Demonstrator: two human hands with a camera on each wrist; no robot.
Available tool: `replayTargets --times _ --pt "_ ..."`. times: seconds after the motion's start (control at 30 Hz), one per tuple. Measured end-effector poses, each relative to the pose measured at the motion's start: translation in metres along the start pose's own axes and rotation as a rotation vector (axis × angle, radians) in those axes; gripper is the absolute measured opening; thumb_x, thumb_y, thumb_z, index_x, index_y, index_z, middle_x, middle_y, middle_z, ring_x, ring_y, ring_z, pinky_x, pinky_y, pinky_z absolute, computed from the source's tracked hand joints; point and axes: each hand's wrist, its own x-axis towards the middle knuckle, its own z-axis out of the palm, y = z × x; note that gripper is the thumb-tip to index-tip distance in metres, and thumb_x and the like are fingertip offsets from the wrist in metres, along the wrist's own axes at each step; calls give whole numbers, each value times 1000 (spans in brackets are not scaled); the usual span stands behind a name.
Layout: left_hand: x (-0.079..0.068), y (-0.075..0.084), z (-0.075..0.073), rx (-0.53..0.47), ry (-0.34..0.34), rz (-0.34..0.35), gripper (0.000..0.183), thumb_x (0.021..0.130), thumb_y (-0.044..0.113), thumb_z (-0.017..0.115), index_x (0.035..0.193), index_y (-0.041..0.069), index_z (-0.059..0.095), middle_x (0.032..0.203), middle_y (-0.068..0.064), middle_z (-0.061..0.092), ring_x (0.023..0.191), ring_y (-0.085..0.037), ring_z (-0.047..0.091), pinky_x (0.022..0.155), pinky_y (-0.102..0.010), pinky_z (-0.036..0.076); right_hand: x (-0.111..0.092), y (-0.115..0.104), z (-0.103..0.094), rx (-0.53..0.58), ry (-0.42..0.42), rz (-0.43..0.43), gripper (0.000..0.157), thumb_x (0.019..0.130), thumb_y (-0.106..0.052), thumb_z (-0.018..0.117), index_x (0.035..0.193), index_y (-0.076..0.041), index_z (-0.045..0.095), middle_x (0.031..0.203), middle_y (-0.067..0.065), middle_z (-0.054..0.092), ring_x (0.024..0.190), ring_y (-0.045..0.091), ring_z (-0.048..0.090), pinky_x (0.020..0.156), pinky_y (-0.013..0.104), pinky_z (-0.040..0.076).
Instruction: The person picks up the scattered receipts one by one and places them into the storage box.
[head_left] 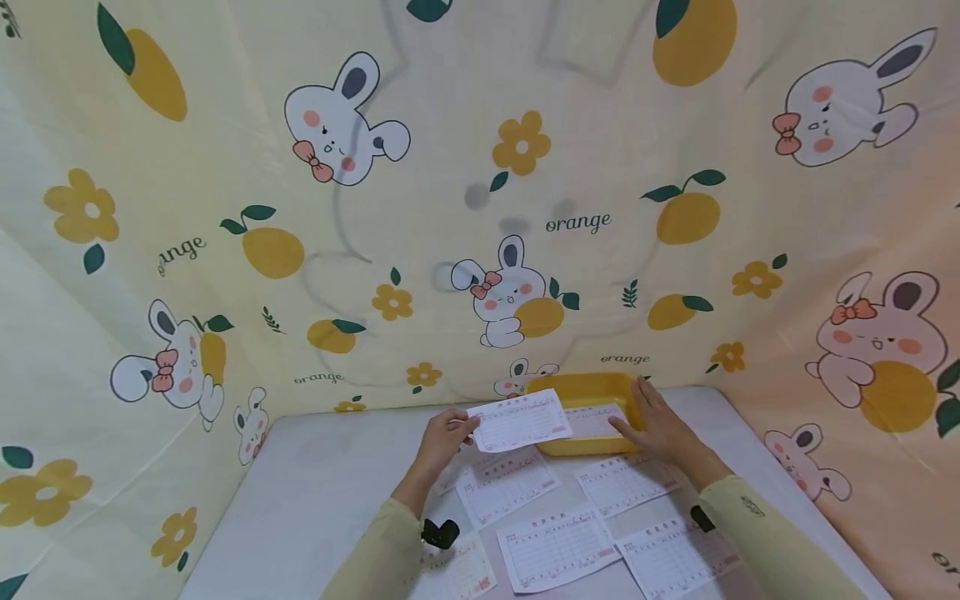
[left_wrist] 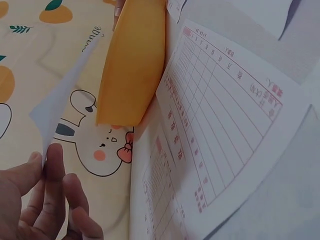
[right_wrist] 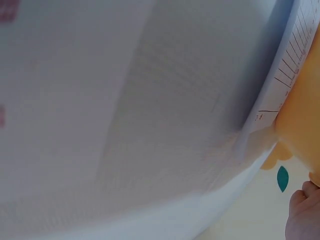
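Note:
My left hand (head_left: 442, 435) pinches a printed receipt slip (head_left: 519, 421) by its left edge, between thumb and fingers. In the left wrist view the slip (left_wrist: 62, 95) is seen nearly edge-on, raised above the table. The slip's right end overlaps the front left of a yellow plastic tray (head_left: 585, 447) in the head view. Another printed slip (head_left: 596, 420) lies inside the tray. My right hand (head_left: 670, 427) holds the tray's right side, thumb over the front part and fingers along the side wall. In the right wrist view, part of that hand (right_wrist: 305, 212) shows against the yellow wall.
Several more printed slips lie spread on the white table, among them a middle one (head_left: 557, 550), one at right (head_left: 678, 560) and one under the left hand's side (head_left: 506, 483). A patterned cloth (head_left: 465, 150) with rabbits and oranges hangs behind the table.

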Motion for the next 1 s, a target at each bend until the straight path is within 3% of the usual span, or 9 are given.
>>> replayTargets --times 0.27,0.63,1.0 --pt "6 -2 9 9 -3 -22 30 105 29 73 117 2 70 106 -11 80 86 -26 75 72 -30 52 0 -1 -1 -1 2 1 109 104 -65 56 167 9 7 176 30 2 160 54 10 125 70 16" --pt "14 0 17 3 2 -13 31 105 27 73 119 -1 71 105 -14 80 93 -38 76 68 -27 50 -2 -3 -5 0 1 0 112 103 -71 52 166 10 6 176 30 2 160 54 10 124 70 18" --pt "18 6 25 9 13 -39 31 105 31 73 118 3 74 103 -8 79 92 -34 75 68 -27 49 0 -3 -3 -10 3 9 110 104 -67 55 167 9 6 176 30 2 160 54 10 124 70 18"
